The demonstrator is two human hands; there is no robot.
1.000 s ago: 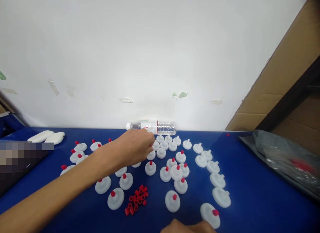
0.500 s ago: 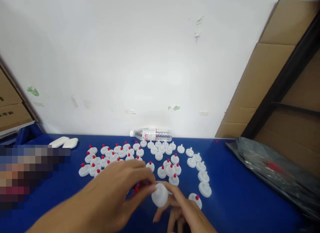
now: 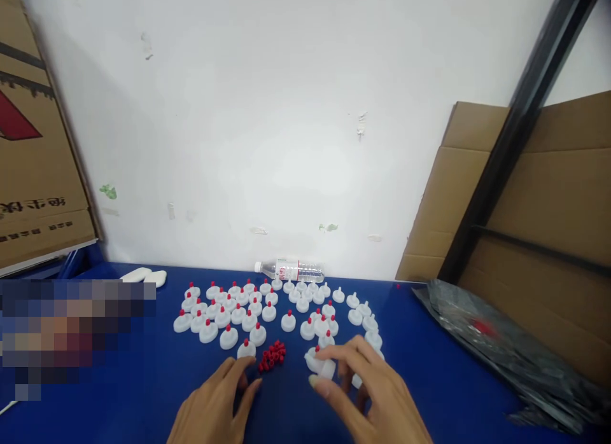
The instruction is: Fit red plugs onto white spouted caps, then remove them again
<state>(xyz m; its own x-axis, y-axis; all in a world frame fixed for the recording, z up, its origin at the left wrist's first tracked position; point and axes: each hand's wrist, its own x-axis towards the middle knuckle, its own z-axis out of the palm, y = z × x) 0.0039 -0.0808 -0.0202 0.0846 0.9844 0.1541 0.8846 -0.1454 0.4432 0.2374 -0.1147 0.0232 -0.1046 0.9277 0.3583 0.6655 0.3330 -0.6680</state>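
Observation:
My left hand [image 3: 220, 393] is low on the blue table, thumb and index finger apart, nothing visible between them. Its index fingertip is close to a white spouted cap with a red tip [image 3: 246, 351]. A small pile of red tips [image 3: 273, 356] lies just right of that hand. My right hand [image 3: 372, 387] has its thumb and fingers around a translucent white cap [image 3: 326, 369], which is tilted with its spout toward the left. Part of this cap is hidden by the fingers. Another red-tipped cap stands right behind it, partly covered.
Many red-tipped white caps [image 3: 222, 317] stand at the left and centre. Caps with bare spouts [image 3: 302, 304] stand at the back and right. A clear bottle [image 3: 300, 271] lies along the wall. Grey plastic wrap [image 3: 496, 342] covers the right side; cardboard [image 3: 429, 196] leans behind it.
My hands have moved apart. The left has drawn away from the white cap toward the left, uncovering the red pile. The right stays with the cap, which is now lower and tilted.

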